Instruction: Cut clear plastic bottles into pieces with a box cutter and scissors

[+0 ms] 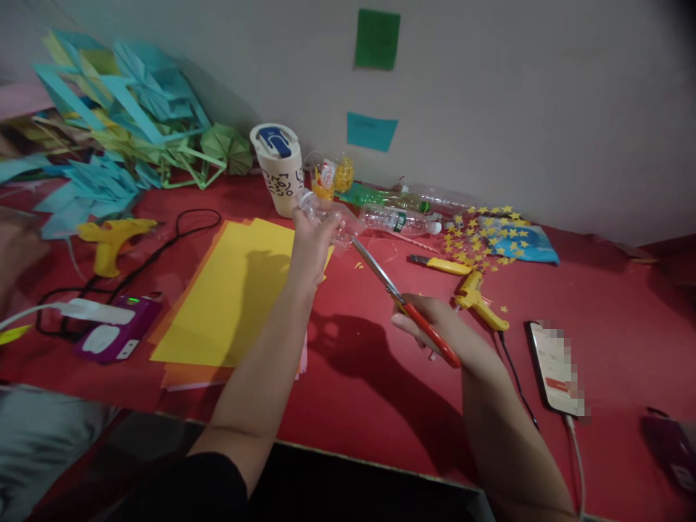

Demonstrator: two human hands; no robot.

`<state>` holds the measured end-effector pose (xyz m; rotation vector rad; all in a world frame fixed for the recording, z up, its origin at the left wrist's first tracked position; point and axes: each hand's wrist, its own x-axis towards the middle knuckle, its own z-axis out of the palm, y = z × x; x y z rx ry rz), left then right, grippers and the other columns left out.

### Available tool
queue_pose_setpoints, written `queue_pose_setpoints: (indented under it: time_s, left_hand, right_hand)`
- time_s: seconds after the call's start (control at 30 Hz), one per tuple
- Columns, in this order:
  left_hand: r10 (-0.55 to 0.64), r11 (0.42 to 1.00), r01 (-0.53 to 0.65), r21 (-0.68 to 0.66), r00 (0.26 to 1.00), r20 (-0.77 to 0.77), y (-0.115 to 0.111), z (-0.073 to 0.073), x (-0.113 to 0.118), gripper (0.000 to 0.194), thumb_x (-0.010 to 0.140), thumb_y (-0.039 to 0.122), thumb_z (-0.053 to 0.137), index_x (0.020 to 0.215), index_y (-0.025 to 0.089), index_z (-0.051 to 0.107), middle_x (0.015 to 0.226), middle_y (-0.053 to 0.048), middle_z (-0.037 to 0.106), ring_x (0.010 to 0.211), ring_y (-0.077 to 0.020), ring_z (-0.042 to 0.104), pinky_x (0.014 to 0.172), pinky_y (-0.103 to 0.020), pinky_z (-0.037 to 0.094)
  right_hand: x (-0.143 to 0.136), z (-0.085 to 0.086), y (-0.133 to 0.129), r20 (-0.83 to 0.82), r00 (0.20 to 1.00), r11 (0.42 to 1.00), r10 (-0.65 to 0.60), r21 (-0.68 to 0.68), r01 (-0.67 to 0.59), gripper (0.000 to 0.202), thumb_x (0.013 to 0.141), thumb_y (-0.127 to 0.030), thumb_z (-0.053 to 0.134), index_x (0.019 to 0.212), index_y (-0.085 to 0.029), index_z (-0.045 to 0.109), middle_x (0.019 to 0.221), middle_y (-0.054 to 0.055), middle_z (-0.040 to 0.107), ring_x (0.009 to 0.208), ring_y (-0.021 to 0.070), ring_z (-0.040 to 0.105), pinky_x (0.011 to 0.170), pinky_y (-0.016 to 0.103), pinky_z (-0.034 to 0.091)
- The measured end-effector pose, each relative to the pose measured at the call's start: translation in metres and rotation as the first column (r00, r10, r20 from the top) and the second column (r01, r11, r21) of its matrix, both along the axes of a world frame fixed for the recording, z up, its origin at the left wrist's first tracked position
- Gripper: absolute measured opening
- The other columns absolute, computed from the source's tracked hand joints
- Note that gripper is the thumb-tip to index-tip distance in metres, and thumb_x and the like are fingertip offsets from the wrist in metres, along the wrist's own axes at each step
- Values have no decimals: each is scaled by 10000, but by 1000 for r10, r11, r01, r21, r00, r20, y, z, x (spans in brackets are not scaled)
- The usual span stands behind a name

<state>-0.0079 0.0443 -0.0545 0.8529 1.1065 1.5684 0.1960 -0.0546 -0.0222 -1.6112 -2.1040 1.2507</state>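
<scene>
My left hand [315,243] is closed around a clear plastic bottle [344,221], held up above the red table near the yellow paper. Red-handled scissors [421,326] are in my right hand [427,319], its fingers wrapped at the handles. The scissors' blades point up and left, with their tips at the lower right side of the bottle. Whether the tips touch the plastic cannot be made out.
Yellow and orange paper [217,297] lies left of centre, below a white cup [278,174]. Bottles [399,220], a cutter [443,265], yellow stars [489,232], a glue gun [481,301] and a phone [554,370] are rightward. At far left are another glue gun [112,243] and a person's blurred hand.
</scene>
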Motion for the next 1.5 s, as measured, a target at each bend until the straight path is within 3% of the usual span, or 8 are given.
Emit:
queue_pose_setpoints:
  time_s: [0.27,0.53,1.03,1.3,1.5]
  left_hand:
    - [-26,1000,26,6,999,-33,1,-4,0,538,679,411,792,1011,235,406,992,-63,620,1064,-305,662,912,-545,547]
    - [-37,999,37,-10,999,-11,-2,-1,5,523,683,404,791,991,244,398,889,-4,590,975,-257,682,908,-511,549]
    - [-35,999,34,-13,999,-19,-3,-2,10,458,752,358,763,1031,244,418,869,23,578,926,-215,682,949,-493,533]
    - [-23,1000,23,3,999,-27,-3,-4,10,486,743,396,782,1024,251,413,876,13,602,846,-193,678,882,-440,563]
    - [-21,1000,22,20,998,-57,-1,-6,8,545,733,477,783,1071,247,422,924,-7,584,967,-233,668,928,-487,530]
  right_hand:
    - [-4,-5,-2,-7,1000,999,-18,35,18,563,836,-793,411,693,-251,367,536,-50,388,499,116,373,483,258,286]
    - [-7,-4,-2,-28,998,999,-48,6,48,562,830,-785,429,672,-253,339,532,-54,386,493,111,372,482,254,272]
    - [-7,0,-4,-94,994,998,-59,-7,58,550,840,-762,453,673,-246,359,535,-53,394,499,106,373,479,256,274]
    - [-10,-3,-3,-61,993,995,-103,12,104,568,829,-774,433,650,-236,389,546,-31,424,504,114,389,469,254,289]
    - [-10,-5,-2,-22,994,994,-111,2,111,583,806,-796,416,651,-235,396,576,-8,471,501,116,396,453,250,298]
